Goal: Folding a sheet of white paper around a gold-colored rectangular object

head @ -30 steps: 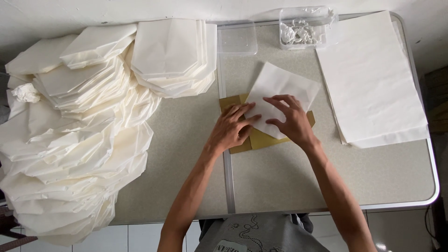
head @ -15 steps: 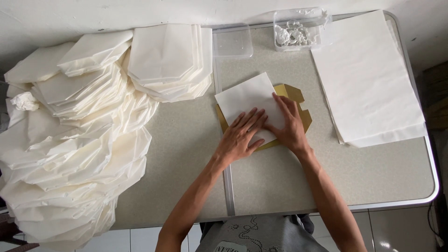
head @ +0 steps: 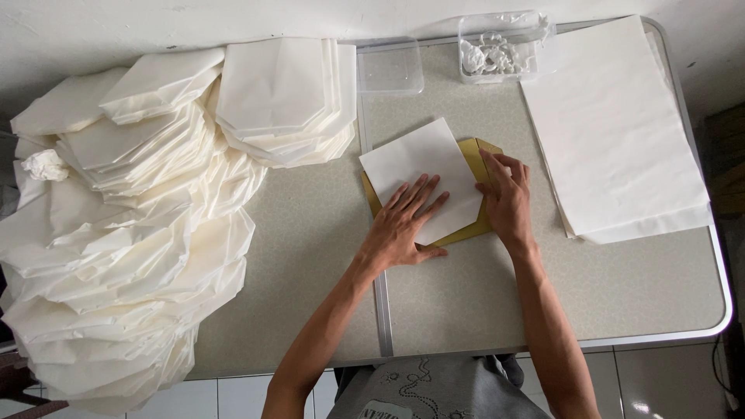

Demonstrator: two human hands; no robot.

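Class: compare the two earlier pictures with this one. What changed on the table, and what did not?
The white sheet was folded over the gold template; left hand now presses it flat, right hand moved to its right edge. The folded stacks, flat sheets and plastic container stayed.

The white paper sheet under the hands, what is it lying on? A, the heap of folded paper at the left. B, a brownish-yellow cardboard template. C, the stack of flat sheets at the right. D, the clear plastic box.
B: the white paper sheet lies over a brownish-yellow cardboard template, whose edges show around it, with both hands pressing it flat.
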